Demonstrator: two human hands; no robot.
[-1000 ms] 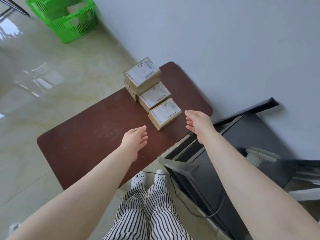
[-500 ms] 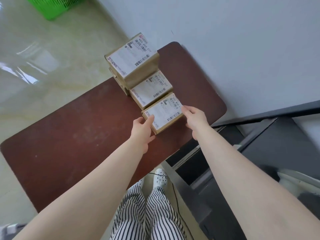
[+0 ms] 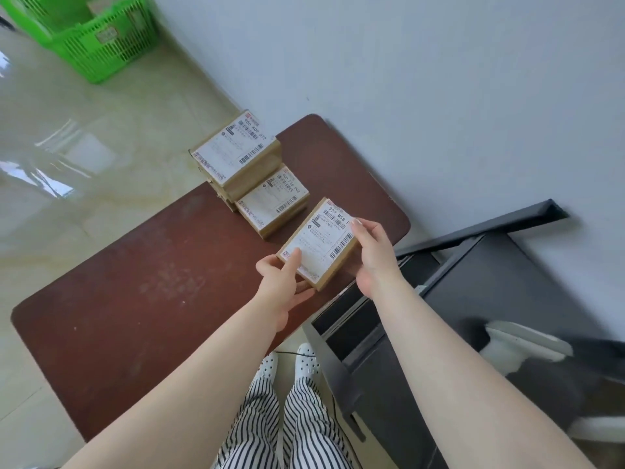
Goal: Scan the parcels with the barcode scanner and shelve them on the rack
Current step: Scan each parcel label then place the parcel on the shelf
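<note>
A small brown parcel point(image 3: 323, 240) with a white barcode label is lifted above the near right part of the brown table point(image 3: 152, 299). My left hand point(image 3: 282, 277) grips its near left corner, thumb on the label. My right hand point(image 3: 373, 252) grips its right side. Two more labelled parcels stay on the table: a taller stack point(image 3: 233, 154) at the back and a lower parcel point(image 3: 272, 204) in front of it. A white barcode scanner point(image 3: 521, 346) lies on the black rack point(image 3: 473, 299) to the right.
A green plastic basket point(image 3: 98, 38) stands on the glossy tiled floor at the top left. A grey wall runs behind the table and rack. A thin black cable trails on the floor by my feet.
Both hands reached the nearest parcel, closed on its sides, and have lifted it off the table toward me. The other parcels have not moved.
</note>
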